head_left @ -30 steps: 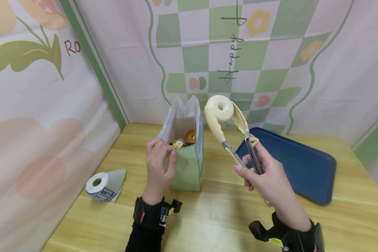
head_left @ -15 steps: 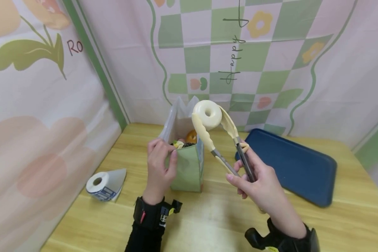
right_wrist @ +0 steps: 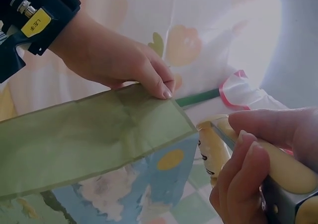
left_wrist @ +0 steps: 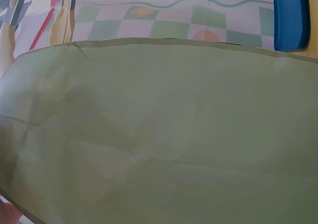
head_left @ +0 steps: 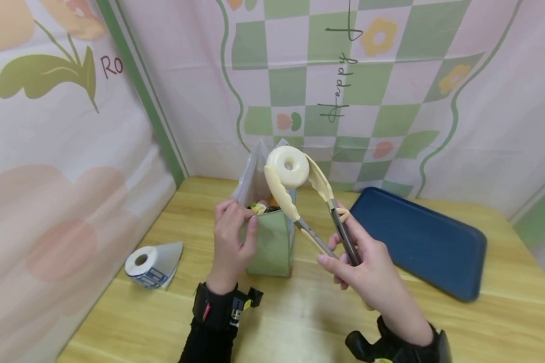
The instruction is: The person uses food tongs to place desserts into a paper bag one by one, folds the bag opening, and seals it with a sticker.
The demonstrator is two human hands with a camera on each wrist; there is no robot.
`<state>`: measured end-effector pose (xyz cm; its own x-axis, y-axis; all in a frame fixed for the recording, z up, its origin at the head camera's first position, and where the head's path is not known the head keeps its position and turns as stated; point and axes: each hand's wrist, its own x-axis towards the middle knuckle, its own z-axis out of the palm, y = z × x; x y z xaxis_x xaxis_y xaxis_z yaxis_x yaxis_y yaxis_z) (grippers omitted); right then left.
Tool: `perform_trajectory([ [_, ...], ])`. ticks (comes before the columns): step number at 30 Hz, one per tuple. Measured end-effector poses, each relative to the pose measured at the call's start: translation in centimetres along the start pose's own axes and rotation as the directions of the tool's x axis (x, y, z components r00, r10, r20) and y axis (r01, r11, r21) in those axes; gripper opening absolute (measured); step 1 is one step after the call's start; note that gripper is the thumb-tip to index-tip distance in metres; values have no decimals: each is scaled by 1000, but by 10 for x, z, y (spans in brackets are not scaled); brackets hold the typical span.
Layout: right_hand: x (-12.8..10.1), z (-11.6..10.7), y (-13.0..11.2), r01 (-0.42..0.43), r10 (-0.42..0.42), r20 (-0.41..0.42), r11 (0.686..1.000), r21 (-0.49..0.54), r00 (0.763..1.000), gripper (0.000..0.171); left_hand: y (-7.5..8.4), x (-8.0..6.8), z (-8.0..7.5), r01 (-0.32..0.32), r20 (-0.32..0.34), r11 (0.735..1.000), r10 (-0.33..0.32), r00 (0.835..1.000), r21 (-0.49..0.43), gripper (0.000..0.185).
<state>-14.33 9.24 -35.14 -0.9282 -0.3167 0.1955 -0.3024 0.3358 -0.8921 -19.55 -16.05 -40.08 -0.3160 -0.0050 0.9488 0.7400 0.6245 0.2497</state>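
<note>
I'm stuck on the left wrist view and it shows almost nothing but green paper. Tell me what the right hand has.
Observer: The right hand grips a pair of tongs by the handles, and their cream tips clamp a white doughnut.
Operator: Say where that doughnut sits relative to the bag.
Observer: It is raised at the open top of the green bag, not yet inside.
Operator: Report the left hand.
Observer: The left hand pinches the bag's near top edge; its fingers curl over the rim.
Operator: Tell me what's in the bag.
Observer: Some food already shows inside, small and partly hidden.
</note>
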Motion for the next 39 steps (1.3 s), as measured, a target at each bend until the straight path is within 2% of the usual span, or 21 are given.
perform_trajectory([
  [7, 2, 3, 0, -18, 17, 29, 1000, 26, 999, 84, 0, 0, 0, 6, 9, 1000, -6, 1000, 2, 31],
  [18, 7, 16, -6, 17, -19, 48, 999, 48, 999, 84, -1, 0, 1, 0, 12, 1000, 0, 1000, 6, 33],
  [24, 11, 22, -6, -1, -2, 62, 999, 49, 998, 85, -1, 1, 0, -3, 7, 1000, 3, 1000, 2, 31],
  [31, 9, 18, -5, 25, -26, 33, 1000, 13, 999, 92, -1, 2, 2, -14, 1, 1000, 14, 1000, 2, 20],
  [39, 4, -4, -4, 4, -7, -69, 999, -38, 998, 90, -1, 0, 0, 10, 15, 1000, -10, 1000, 7, 31],
])
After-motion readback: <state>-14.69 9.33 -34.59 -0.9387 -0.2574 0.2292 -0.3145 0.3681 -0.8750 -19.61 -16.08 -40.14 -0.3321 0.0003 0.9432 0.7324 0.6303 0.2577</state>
